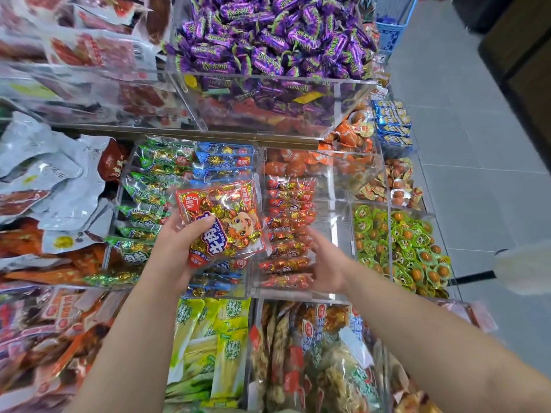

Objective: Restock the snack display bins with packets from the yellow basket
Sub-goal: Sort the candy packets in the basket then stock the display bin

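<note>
Packet of beef cubes (222, 222), red print, foil-wrapped pieces showing through the clear film: held by the left hand (179, 248), lifted above the display and just left of the right fingers. Left fingers (204, 226): thumb pressed across the printed front near the lower corner, the others curled behind the packet and hidden. The corner grip leaves most of the packet free, judged so that it can go edge-on into a row. Right hand (325, 263): fingers (313, 236) straight and loosely spread, holding nothing, reaching at the red packets (290, 204) that stand on edge in the clear bin (338, 222). Contact not resolvable (blur). Judged purpose: parting or steadying that row to make a slot. Beyond the left fingers are blue packets (223, 159), with green packets (143, 198) further left. Farthest, on the upper shelf, purple candies (268, 34). Yellow basket not in view.
</note>
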Motion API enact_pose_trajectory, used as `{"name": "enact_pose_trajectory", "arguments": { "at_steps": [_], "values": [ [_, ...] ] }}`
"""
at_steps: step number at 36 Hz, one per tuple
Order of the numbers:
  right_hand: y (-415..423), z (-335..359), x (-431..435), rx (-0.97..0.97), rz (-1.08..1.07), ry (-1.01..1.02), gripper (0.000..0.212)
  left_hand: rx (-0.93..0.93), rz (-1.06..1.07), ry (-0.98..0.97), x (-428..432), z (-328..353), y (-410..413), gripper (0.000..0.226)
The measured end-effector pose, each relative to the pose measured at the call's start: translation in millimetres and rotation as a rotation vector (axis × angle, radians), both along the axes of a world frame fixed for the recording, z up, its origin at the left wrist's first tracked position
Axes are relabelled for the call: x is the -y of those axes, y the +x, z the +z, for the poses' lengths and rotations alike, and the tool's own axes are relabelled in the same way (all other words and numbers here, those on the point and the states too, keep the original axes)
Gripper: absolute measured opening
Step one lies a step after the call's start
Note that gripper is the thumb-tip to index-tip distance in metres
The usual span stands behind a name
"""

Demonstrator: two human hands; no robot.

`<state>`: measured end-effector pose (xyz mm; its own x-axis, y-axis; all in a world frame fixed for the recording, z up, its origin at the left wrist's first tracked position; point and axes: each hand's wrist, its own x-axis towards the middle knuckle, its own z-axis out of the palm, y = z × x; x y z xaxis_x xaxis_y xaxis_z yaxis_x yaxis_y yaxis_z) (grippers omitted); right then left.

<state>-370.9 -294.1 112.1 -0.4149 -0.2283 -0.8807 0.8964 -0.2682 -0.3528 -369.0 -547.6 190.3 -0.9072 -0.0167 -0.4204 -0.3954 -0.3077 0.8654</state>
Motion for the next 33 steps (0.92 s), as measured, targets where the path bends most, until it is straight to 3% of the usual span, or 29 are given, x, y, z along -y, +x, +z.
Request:
{"name": "enact_pose_trajectory", "arguments": {
  "at_steps": [5,13,16,20,25,31,33],
  "values": [
    [-3,-7,-21,0.120,-0.212,0.166,0.063,0.001,0.003,-0.017,4,-2,-1,0.047],
    [-23,-12,-9,-0.096,-0.411,0.260,0.050,0.002,-0.013,-0.028,5,-2,-4,0.049],
    [-29,-13,8,-0.180,-0.347,0.133,0.052,0.007,-0.018,-0.034,4,0,-5,0.045],
    [-31,-14,18,-0.214,-0.164,0.173,0.057,0.003,-0.015,-0.023,3,1,-5,0.046],
    [-36,-23,6,-0.200,-0.107,0.079,0.051,0.011,-0.017,-0.038,0,4,-7,0.043],
    [-51,-30,-9,-0.143,-0.351,0.117,0.048,-0.004,-0.044,-0.040,2,7,-6,0.039],
    [-59,-29,-4,-0.178,-0.314,0.077,0.052,-0.006,-0.038,-0.037,3,8,-6,0.041]
  ]
}}
